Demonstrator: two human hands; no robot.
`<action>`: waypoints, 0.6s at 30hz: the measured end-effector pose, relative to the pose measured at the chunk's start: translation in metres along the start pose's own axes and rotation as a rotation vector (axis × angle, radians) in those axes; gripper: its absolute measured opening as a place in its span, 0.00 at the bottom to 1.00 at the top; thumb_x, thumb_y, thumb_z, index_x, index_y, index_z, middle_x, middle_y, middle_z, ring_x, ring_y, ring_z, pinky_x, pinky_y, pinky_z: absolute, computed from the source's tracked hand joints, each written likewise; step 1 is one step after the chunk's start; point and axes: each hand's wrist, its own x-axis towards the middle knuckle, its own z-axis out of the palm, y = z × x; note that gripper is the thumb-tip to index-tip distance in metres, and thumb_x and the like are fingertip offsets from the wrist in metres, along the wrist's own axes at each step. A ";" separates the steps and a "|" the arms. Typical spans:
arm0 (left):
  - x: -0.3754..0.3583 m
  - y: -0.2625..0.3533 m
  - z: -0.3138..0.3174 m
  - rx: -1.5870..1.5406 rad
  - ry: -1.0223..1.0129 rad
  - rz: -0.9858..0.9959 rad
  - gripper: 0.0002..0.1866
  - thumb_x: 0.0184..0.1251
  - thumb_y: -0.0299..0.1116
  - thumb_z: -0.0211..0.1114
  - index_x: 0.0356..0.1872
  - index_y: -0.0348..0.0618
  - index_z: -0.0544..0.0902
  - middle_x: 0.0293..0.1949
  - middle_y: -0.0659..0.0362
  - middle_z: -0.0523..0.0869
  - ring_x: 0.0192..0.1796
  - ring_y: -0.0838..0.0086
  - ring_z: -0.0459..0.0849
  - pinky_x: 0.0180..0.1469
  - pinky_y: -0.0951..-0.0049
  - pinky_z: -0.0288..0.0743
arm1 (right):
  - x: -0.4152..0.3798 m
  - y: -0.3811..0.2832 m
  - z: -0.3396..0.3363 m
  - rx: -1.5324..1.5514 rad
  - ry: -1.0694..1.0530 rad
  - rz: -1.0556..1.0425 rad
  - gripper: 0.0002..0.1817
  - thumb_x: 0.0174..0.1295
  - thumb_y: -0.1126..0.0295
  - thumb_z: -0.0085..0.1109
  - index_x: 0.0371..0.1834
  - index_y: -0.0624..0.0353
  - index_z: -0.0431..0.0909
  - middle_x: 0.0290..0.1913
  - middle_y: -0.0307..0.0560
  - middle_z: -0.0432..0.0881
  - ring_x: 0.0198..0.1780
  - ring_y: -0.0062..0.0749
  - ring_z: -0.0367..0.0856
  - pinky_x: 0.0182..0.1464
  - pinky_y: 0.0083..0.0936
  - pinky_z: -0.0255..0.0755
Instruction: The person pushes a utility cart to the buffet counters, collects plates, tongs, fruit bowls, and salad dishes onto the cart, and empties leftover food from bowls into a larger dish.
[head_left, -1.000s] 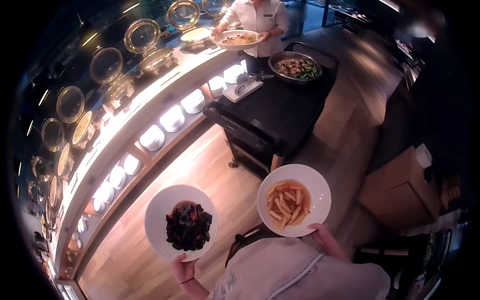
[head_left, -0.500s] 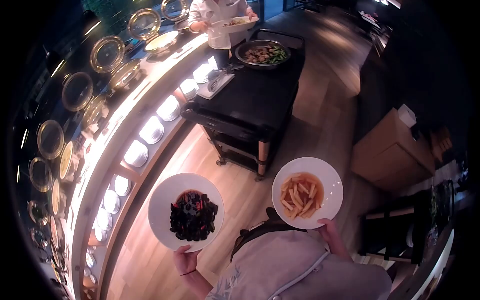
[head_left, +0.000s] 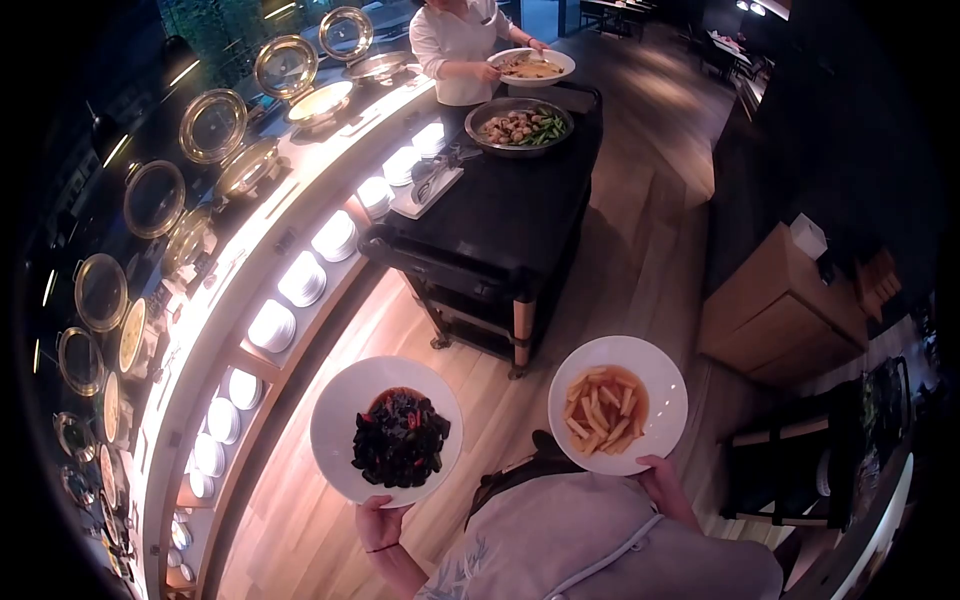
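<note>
My left hand [head_left: 382, 522] grips the near rim of a wide white plate, its thumb on top. Dark, glossy food [head_left: 402, 440] with red bits is heaped in this plate [head_left: 335, 420]. To the right, my right hand [head_left: 660, 480] holds another white plate [head_left: 655, 360] by its near edge. Pale yellow strips [head_left: 605, 408] lie there in an orange-brown liquid. Both plates are held in front of my body, apart from each other, over the wooden floor. The fingers under the plates are hidden.
A black cart [head_left: 490, 220] ahead bears a metal pan [head_left: 520, 126] of food and a tray with utensils [head_left: 428, 192]. Behind it a person [head_left: 455, 50] holds an oval dish [head_left: 533, 66]. A curved buffet counter [head_left: 270, 200] runs along the left; a wooden cabinet [head_left: 770, 310] stands right.
Both plates sit slightly lower in view, the left one also further right. The other person's dish has moved right and down, closer to the metal pan.
</note>
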 end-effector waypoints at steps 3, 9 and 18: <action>-0.003 0.001 0.008 0.071 -0.046 0.061 0.31 0.44 0.18 0.47 0.57 0.36 0.59 0.54 0.46 0.68 0.55 0.49 0.68 0.52 0.43 0.67 | -0.002 -0.005 0.015 -0.024 0.001 -0.033 0.33 0.41 0.81 0.51 0.56 0.63 0.54 0.49 0.57 0.67 0.46 0.51 0.73 0.38 0.47 0.77; -0.008 -0.003 0.010 0.097 -0.012 0.074 0.31 0.44 0.18 0.47 0.57 0.36 0.59 0.54 0.46 0.68 0.55 0.50 0.69 0.51 0.44 0.68 | 0.005 -0.010 0.014 -0.031 -0.010 -0.009 0.33 0.41 0.81 0.51 0.56 0.65 0.54 0.48 0.57 0.69 0.45 0.50 0.75 0.37 0.45 0.77; -0.015 -0.005 0.010 0.051 0.010 0.076 0.31 0.43 0.18 0.47 0.57 0.35 0.59 0.54 0.46 0.67 0.55 0.49 0.68 0.52 0.45 0.68 | 0.003 -0.017 0.026 -0.065 -0.005 0.004 0.32 0.42 0.81 0.51 0.56 0.65 0.55 0.49 0.57 0.68 0.45 0.49 0.75 0.40 0.43 0.77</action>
